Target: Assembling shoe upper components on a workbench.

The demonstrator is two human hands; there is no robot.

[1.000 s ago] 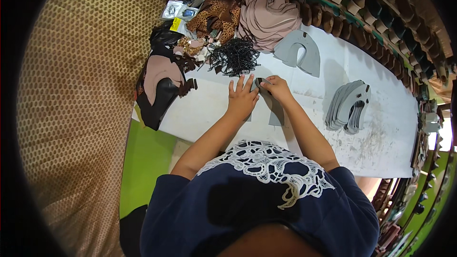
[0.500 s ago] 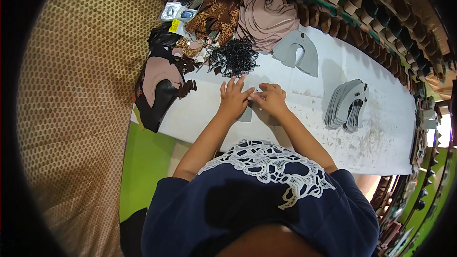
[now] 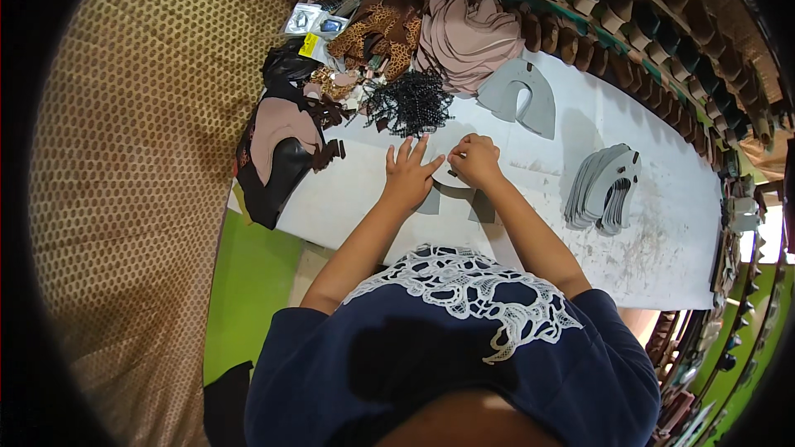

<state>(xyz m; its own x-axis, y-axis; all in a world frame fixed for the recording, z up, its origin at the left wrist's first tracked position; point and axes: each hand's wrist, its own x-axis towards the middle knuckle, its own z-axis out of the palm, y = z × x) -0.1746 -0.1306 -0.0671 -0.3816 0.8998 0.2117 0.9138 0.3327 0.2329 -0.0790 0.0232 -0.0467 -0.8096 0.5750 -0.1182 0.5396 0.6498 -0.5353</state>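
A grey U-shaped shoe-upper piece lies on the white table under my hands, which cover much of it. My left hand rests flat over its left part with the fingers spread. Just to the right, my right hand has its fingers drawn together in a pinch above the piece. What it pinches, if anything, is too small to make out. A small dark mark or tab shows on the grey piece between the hands. Beyond my left fingertips sits a heap of black beaded-looking strips.
To the right stands a stack of grey upper pieces; more grey pieces lie farther back. Pink cut pieces, leopard-print pieces and black material crowd the back and left. Rows of shoes line the far edge.
My right hand has lifted slightly and its fingers have gathered into a pinch, uncovering more of the grey piece. The left hand stays nearly in place, fingers spread.
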